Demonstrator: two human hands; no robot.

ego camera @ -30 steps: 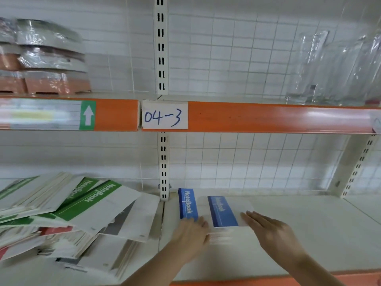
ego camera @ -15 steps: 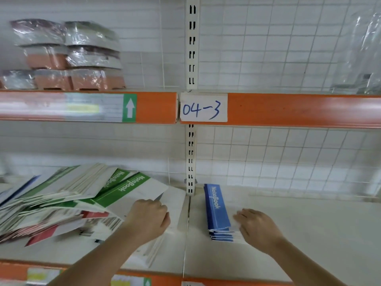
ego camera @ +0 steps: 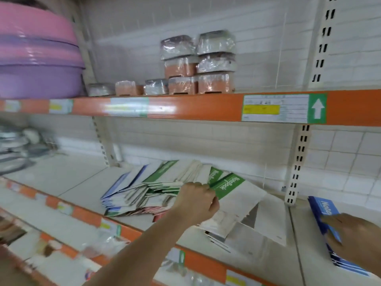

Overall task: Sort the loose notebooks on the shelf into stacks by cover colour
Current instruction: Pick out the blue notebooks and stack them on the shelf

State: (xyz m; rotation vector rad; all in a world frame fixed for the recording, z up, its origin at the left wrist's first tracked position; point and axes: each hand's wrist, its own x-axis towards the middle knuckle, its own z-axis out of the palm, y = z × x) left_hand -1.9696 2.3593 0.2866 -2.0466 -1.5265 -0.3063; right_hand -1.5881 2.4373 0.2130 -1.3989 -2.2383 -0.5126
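A loose heap of notebooks with green, blue and red covers lies spread on the white shelf board. My left hand reaches into the heap, fingers curled round the edge of a green-banded notebook. At the far right stands a neat stack of blue notebooks; my right hand lies on top of it, fingers down on the cover. How the right fingers lie is blurred.
An orange beam with labels runs above the heap. Wrapped packs and pink and purple basins sit on the upper shelf. A slotted upright divides the two bays. Lower shelves hold bagged goods.
The view has swung left. My left hand has gone deeper into the heap and taken hold of a green notebook's edge. My right hand stays on the blue stack.
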